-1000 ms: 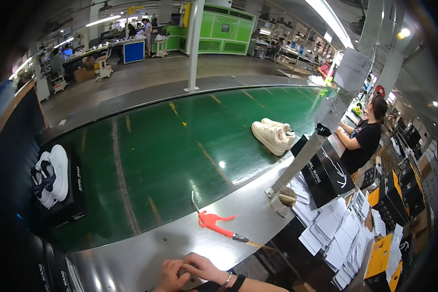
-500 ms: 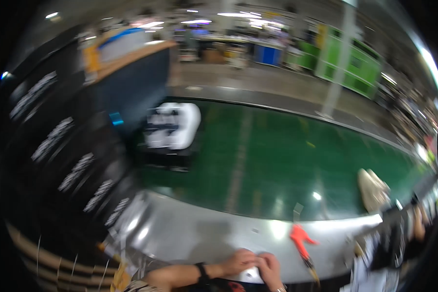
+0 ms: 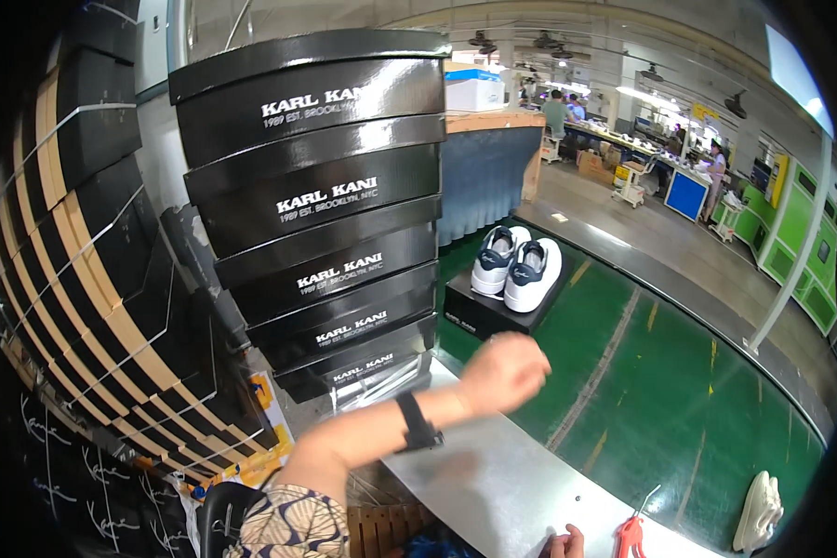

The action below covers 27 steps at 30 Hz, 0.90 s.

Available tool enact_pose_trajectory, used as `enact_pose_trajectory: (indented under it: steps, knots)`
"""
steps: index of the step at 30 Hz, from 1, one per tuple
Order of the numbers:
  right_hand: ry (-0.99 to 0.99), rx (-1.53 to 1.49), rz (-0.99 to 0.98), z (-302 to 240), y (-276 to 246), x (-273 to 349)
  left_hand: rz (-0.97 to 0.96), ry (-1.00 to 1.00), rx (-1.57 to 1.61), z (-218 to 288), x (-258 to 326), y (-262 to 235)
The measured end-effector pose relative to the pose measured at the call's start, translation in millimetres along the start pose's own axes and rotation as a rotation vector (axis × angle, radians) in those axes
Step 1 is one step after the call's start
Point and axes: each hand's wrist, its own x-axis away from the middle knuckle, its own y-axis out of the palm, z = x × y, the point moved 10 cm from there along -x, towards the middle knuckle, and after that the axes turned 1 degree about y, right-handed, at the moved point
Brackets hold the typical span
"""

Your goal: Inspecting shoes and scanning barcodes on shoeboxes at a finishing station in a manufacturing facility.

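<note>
My left hand reaches over the green surface with its fingers curled in, and nothing shows in it. A dark band is round that wrist. Just beyond it, a pair of white sneakers with dark heel patches stands on a black shoebox. My right hand is at the lower edge by the metal ledge, mostly cut off. Its visible fingers are bent, and what they hold, if anything, is hidden. To its right lies a red-handled tool with a thin metal tip.
A tall stack of black shoeboxes rises at the left, beside strapped stacks of dark boxes. Off-white shoes sit at the far right of the green surface. A white post and people at benches are beyond.
My view has swung left, bringing the box stack close. My hands, together over a small white thing before, are now apart. The left has moved out toward the sneakers.
</note>
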Motion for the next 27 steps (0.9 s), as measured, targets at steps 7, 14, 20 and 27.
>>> enact_pose_trajectory:
  steps: [7,14,20,27]
  knots:
    - [0.082,0.068,0.061,38.2,9.2,-16.4,0.094,-0.02,-0.402,-9.2,-69.8,-68.7]
    - [-0.061,0.114,0.326,27.1,-32.7,11.7,-0.171,-0.157,0.151,-11.1,-27.3,55.1]
    - [0.178,0.24,0.948,23.8,-179.2,101.0,-0.5,-0.086,0.485,80.0,15.0,175.4]
    - [0.271,-0.324,1.66,123.3,-380.0,251.7,-0.617,-0.136,0.563,95.7,21.5,198.3]
